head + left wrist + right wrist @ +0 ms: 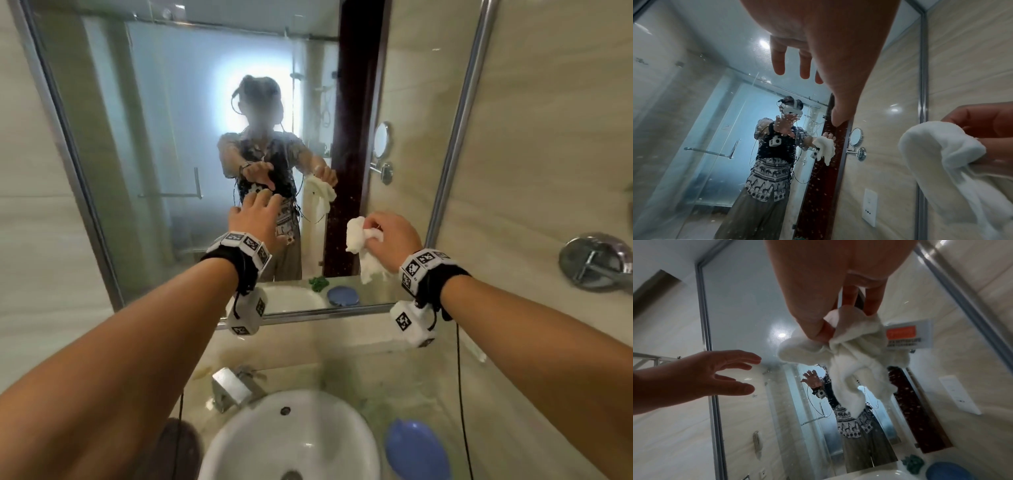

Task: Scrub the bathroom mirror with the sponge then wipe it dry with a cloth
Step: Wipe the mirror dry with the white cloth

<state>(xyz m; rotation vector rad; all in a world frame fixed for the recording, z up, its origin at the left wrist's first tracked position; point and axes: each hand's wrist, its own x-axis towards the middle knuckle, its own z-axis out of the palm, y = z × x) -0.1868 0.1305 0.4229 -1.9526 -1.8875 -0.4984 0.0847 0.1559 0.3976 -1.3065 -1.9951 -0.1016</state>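
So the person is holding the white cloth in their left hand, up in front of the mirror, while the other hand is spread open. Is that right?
Not quite: the white cloth is pinched in the right hand, as the head view shows. It is the left hand that is spread open, holding nothing. Both are up in front of the mirror.

Glossy glass mirror (178,102), speckled with droplets, framed in brushed metal. The cloth (359,236) is white, fluffy terry. Below, a smooth glazed ceramic basin (239,445), a shiny chrome tap (229,385), polished stone tabletop (411,383), and a matt blue plastic dish (416,450).
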